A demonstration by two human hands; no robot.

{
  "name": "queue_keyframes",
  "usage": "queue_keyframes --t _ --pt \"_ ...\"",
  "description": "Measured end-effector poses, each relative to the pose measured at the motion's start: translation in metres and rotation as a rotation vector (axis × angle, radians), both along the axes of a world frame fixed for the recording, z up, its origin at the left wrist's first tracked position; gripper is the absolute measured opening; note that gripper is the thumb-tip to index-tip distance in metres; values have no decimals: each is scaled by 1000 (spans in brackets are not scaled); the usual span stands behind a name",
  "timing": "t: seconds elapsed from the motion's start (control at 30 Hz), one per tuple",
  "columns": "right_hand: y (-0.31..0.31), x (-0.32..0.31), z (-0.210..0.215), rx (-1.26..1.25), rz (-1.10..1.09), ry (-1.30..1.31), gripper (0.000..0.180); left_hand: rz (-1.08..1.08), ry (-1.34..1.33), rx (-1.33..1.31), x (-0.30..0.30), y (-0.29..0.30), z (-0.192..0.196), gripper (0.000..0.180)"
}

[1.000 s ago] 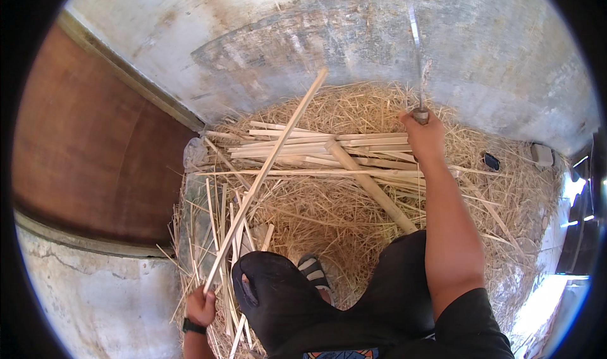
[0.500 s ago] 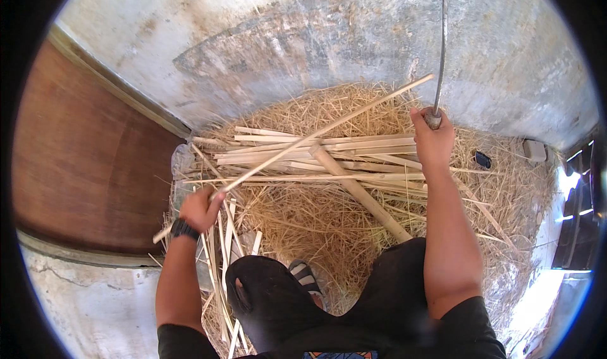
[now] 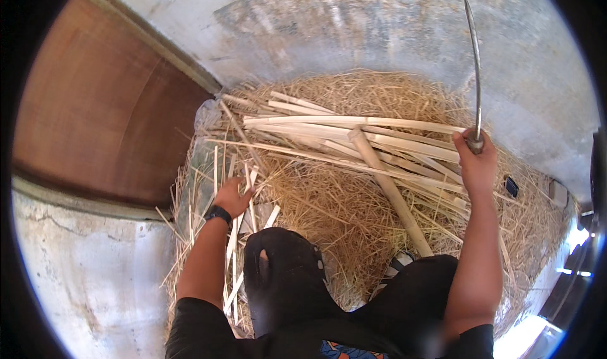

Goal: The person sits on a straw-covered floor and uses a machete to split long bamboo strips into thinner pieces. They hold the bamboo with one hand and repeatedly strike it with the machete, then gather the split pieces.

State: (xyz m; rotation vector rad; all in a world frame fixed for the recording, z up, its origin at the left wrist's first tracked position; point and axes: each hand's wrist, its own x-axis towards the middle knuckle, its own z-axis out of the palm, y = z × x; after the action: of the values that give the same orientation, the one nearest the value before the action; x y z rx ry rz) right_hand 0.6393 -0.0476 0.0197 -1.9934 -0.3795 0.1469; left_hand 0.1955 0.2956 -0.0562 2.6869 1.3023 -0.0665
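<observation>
My right hand [image 3: 478,163] is closed around the short handle of a machete [image 3: 475,68], whose long, slightly curved blade points up and away in front of the wall. A long pale bamboo strip [image 3: 354,121] lies across the top of the pile, its right end reaching my right fingers; whether they touch it cannot be told. My left hand [image 3: 232,198] is low on the left, thumb and forefinger apart, beside thin split bamboo strips [image 3: 253,210]. A round bamboo pole [image 3: 392,191] slants from the strip pile toward my right knee.
Dry straw [image 3: 322,207] covers the floor under the bamboo. A brown wooden panel [image 3: 95,106] stands at the left, with a stained plaster wall [image 3: 354,30] ahead. A small black object [image 3: 511,186] and a pale block [image 3: 558,193] lie at the right.
The long thin strip that was in my left hand is no longer there. That hand has moved right and slightly up in view, as the whole view shifted. The machete stays raised in my right hand.
</observation>
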Motion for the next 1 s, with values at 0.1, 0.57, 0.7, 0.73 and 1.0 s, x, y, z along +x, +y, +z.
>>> queue_keyframes --t 0.1,0.57,0.7,0.73,1.0 --pt "9 -7 0 -105 59 -14 25 285 109 -126 -107 -11 -73 69" --pt "57 -15 -36 -95 181 44 21 875 308 -499 -238 -79 -162 85" --pt "73 -18 -38 -107 210 59 20 789 342 -561 -229 -72 -178 79" --pt "77 -19 -41 -101 219 60 20 799 329 -577 -231 -73 -186 79" --pt "94 -27 -48 -100 271 61 19 770 310 -649 -243 -93 -218 59"
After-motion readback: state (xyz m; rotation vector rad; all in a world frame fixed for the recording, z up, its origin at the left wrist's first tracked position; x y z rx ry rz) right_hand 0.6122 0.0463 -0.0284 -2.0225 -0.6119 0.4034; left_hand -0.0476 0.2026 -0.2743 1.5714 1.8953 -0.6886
